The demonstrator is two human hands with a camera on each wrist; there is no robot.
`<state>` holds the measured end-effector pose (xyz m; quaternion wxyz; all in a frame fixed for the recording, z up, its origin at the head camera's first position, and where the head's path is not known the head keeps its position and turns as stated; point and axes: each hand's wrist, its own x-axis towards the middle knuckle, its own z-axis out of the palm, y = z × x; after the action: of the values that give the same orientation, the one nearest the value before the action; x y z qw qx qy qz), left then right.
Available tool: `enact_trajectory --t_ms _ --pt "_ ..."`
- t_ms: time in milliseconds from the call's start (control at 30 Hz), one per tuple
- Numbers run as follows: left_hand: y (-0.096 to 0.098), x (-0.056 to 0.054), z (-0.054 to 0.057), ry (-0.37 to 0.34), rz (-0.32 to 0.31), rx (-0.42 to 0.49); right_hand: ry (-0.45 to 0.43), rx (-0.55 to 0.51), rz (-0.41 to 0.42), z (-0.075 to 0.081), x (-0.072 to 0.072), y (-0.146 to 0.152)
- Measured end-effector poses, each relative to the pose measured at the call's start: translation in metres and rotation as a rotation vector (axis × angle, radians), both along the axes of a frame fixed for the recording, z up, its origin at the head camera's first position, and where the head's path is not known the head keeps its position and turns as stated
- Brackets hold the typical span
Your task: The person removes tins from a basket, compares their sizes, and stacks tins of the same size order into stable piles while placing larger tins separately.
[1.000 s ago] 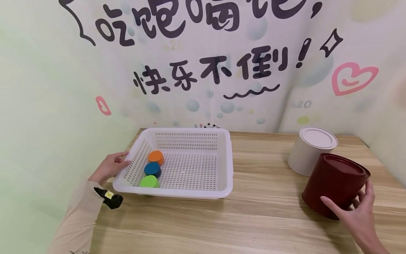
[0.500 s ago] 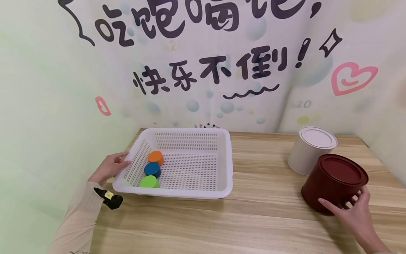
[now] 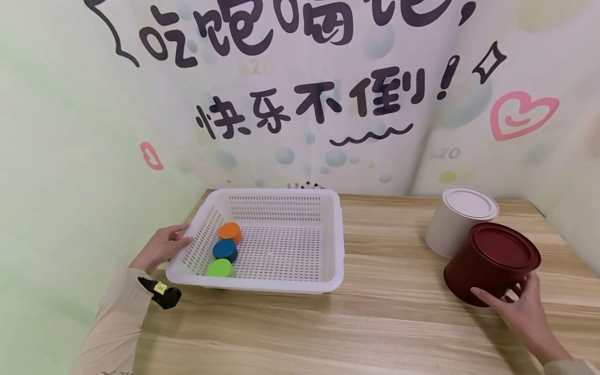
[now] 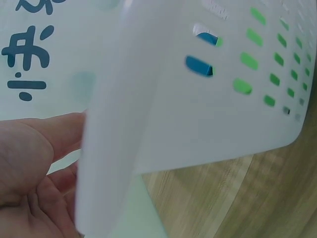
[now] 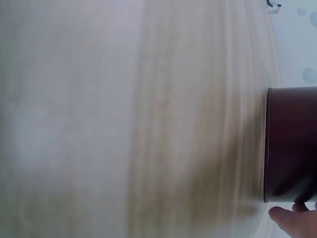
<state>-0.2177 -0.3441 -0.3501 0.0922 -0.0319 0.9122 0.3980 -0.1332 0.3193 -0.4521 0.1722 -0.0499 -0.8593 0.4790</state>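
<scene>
My left hand (image 3: 161, 248) grips the left rim of a white perforated plastic basket (image 3: 276, 285) in the head view. The left wrist view shows the basket wall (image 4: 198, 114) close up, the rim hiding part of the fingers. Against the basket's left side lie an orange round piece (image 3: 230, 233), a blue one (image 3: 225, 250) and a lime green one (image 3: 221, 268). At the right, my right hand (image 3: 522, 310) holds a dark red lidded can (image 3: 487, 263) low on its side, thumb in front, fingers partly hidden behind it. In the right wrist view, the can's lower edge is close to the tabletop.
A white lidded can (image 3: 447, 232) stands just behind the dark red can, which overlaps it in the head view. The wood-grain table (image 3: 300, 333) extends between basket and cans. A printed cloth (image 3: 300, 172) hangs along the table's back edge.
My right hand has shifted a little left and away from me with the dark red can, whose lid now shows more fully. The left hand and basket have stayed put.
</scene>
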Motion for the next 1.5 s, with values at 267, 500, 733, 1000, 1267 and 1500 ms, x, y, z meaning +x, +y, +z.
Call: enact_trajectory --t_ms 267,500,733,1000,1267,1500 --pt "0.001 0.002 0.003 -0.006 0.010 -0.019 -0.077 -0.001 0.030 -0.006 -0.007 0.007" --pt "0.001 0.003 0.003 -0.005 0.008 -0.015 -0.014 -0.014 0.085 0.002 -0.008 0.002" --pt "0.004 0.003 0.003 0.004 0.008 -0.015 -0.044 -0.049 0.070 -0.002 -0.007 0.009" --pt "0.006 0.003 0.003 0.006 0.004 -0.033 -0.049 -0.081 -0.041 0.021 0.007 0.037" --pt "0.003 0.003 0.002 0.018 -0.004 -0.031 0.207 0.086 -0.088 0.081 0.016 0.010" --pt "0.003 0.001 -0.001 0.015 0.004 -0.015 0.245 -0.139 0.343 0.107 0.004 -0.040"
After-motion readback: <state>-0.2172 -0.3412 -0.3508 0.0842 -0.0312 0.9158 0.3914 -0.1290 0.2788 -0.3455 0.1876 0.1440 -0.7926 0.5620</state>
